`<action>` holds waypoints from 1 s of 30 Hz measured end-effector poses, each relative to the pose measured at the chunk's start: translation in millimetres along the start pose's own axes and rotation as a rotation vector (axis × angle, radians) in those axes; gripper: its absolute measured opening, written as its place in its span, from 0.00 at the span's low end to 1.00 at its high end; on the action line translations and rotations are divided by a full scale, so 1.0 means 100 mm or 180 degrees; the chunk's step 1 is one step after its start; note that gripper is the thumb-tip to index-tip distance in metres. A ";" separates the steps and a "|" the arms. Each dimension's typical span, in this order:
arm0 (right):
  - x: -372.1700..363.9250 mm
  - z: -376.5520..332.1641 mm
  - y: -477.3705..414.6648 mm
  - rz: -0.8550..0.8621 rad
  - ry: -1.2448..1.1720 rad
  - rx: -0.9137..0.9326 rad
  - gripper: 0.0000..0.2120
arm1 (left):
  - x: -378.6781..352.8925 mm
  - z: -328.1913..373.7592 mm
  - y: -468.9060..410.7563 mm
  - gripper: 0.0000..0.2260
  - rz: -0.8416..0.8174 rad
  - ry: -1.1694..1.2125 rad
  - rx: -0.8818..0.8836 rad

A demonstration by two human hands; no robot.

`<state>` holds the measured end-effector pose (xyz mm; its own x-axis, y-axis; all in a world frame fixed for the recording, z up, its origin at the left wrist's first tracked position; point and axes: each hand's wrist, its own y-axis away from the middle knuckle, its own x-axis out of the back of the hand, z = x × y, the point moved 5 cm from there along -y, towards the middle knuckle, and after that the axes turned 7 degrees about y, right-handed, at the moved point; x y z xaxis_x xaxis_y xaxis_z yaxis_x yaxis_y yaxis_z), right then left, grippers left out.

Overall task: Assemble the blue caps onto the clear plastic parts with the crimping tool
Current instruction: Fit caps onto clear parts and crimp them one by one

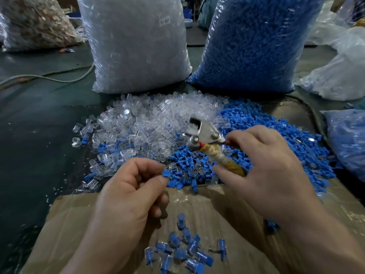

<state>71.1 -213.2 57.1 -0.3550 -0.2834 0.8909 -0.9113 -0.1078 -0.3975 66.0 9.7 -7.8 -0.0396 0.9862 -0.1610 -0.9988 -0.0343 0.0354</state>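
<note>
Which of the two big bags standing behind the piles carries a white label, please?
The bag of clear parts, on the left: a white label sits near its top. The bag of blue caps beside it shows none.

Our dark green surface point(39, 135) carries a heap of clear plastic parts point(142, 123) touching a heap of blue caps point(276, 139). Behind them stand a clear-filled bag point(138, 46) and a blue-filled bag point(252, 42), side by side. Nearest us lies a cardboard sheet point(75, 220), and a pale cable point(49, 77) trails across the far left.
</note>
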 end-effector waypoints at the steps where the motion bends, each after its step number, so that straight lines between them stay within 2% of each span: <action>1: -0.01 -0.04 0.02 -0.0121 0.0072 0.0154 0.26 | 0.01 0.01 -0.01 0.09 -0.0009 0.0026 -0.0062; 7: -0.02 -0.18 0.12 -0.0515 0.0199 0.0649 0.31 | 0.07 0.03 -0.03 0.15 -0.0044 0.0133 -0.0265; 10: 0.00 -0.21 0.13 -0.0672 0.0122 0.0723 0.31 | 0.07 0.05 -0.02 0.11 -0.0083 0.0122 -0.0340; 14: 0.00 -0.23 0.13 -0.0799 0.0039 0.0750 0.30 | 0.05 0.09 -0.01 0.07 -0.0152 -0.0088 -0.0422; 21: -0.01 -0.25 0.13 -0.0822 0.0092 0.0720 0.30 | 0.03 0.14 0.00 0.11 -0.0049 -0.0228 -0.0445; 30: -0.03 -0.27 0.13 -0.0882 0.0080 0.0738 0.29 | 0.00 0.16 0.02 0.10 -0.0068 -0.0306 -0.0479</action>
<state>54.6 -188.1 55.1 -0.1089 -0.1899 0.9757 -0.9031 -0.3913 -0.1770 64.9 12.3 8.1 -0.0225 0.9976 -0.0648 -0.9928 -0.0299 -0.1162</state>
